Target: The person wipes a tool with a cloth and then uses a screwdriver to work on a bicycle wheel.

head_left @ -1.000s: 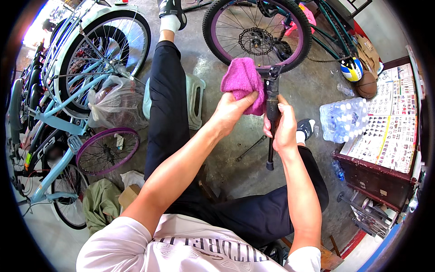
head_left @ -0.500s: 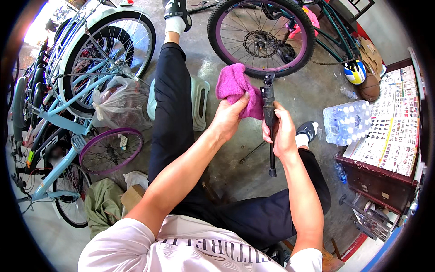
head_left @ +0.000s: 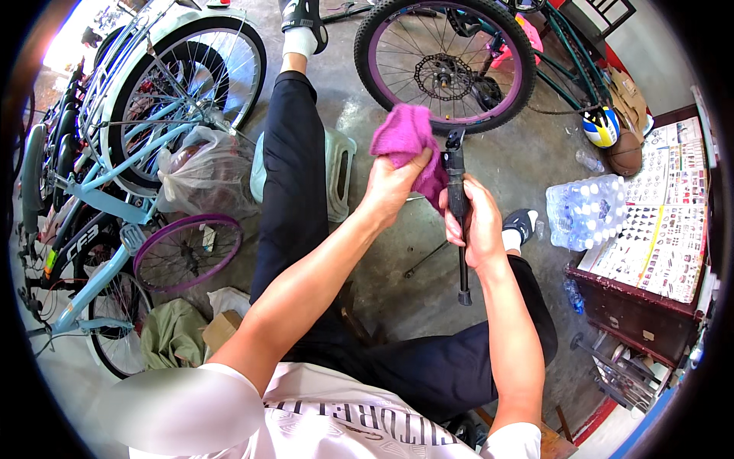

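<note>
Currently: pink cloth [head_left: 401,134], gripped in left hand [head_left: 392,187]; black kickstand-like rod [head_left: 454,164], gripped in right hand [head_left: 483,222]; neither set down yet, rod's cleanness hard to judge.

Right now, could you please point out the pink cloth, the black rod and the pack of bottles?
Pink cloth [head_left: 404,133]: head view, on its upper bunched part.
Black rod [head_left: 457,199]: head view, on its thicker section.
Pack of bottles [head_left: 584,213]: head view, near its middle.

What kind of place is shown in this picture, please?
Probably a bicycle repair shop: bicycles crowd the left side, a purple wheel without a tyre is beside them, and a larger tyred wheel shows at the top.
</note>
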`<action>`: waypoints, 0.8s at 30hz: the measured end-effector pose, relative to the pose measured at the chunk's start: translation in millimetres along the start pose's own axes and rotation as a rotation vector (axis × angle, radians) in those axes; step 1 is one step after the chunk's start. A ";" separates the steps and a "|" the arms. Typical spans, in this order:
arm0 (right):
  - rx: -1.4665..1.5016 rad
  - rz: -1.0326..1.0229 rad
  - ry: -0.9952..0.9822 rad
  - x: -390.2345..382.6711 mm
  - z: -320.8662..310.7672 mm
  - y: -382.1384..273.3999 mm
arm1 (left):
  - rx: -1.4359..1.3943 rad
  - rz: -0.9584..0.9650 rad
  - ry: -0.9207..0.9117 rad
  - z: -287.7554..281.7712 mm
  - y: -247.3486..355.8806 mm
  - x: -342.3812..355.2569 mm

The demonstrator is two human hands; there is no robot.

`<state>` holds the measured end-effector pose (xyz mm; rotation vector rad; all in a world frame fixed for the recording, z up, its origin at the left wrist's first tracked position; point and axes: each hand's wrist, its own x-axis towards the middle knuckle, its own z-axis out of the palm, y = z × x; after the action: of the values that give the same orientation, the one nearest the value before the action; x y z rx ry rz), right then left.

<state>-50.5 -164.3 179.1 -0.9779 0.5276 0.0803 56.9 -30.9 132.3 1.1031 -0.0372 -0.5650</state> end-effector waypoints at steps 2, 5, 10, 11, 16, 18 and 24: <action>-0.119 -0.063 0.046 0.7 -2.9 6.7 | 0.065 -0.054 -0.004 8.2 10.2 -10.7; -0.286 -0.091 0.087 -1.0 14.6 2.0 | 0.313 0.109 -0.010 9.5 -7.9 -7.7; 0.170 -0.090 -0.031 8.5 -14.3 -4.5 | 0.186 0.072 0.032 11.4 -4.3 7.6; 0.231 -0.112 -0.003 11.4 -20.2 -8.0 | 0.198 0.008 0.014 11.6 2.7 0.2; 0.645 -0.143 -0.084 19.8 -47.6 -16.2 | 0.163 -0.284 -0.092 -6.7 -0.5 -37.6; 0.728 -0.132 -0.092 22.6 -60.6 -17.4 | 0.046 -0.378 -0.148 -6.4 -10.2 -53.4; 0.883 -0.196 -0.018 26.5 -83.0 -18.0 | -0.182 -0.489 -0.273 5.0 -21.6 -91.5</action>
<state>-54.4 -245.9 144.0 -0.1589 0.3848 -0.3010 -32.2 -1.0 138.7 0.8501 0.0480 -1.1341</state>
